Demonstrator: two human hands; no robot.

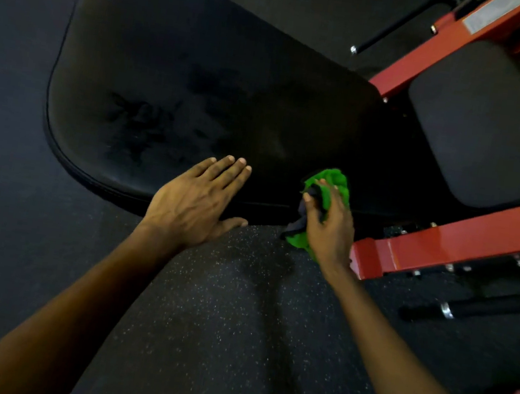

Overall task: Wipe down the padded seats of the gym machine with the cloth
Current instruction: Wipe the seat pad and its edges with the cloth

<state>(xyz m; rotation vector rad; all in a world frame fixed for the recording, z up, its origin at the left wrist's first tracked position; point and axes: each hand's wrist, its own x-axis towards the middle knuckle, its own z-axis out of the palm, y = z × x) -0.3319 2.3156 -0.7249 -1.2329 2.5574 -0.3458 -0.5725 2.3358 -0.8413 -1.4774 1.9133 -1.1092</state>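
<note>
The big pad [200,89] shows damp streaks, so wiping looks underway. The right hand [331,226] clutches the cloth [332,186] at its near edge; the left hand [199,198] rests flat, fingers together. The smaller pad [492,128], far right, looks untouched.

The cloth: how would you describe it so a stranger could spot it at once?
Start at the big black padded seat that fills the upper left. At its near right edge, next to the red frame, the right hand grips the cloth. It is crumpled, bright green with a dark grey part, the only green thing in a black and red scene.
</note>
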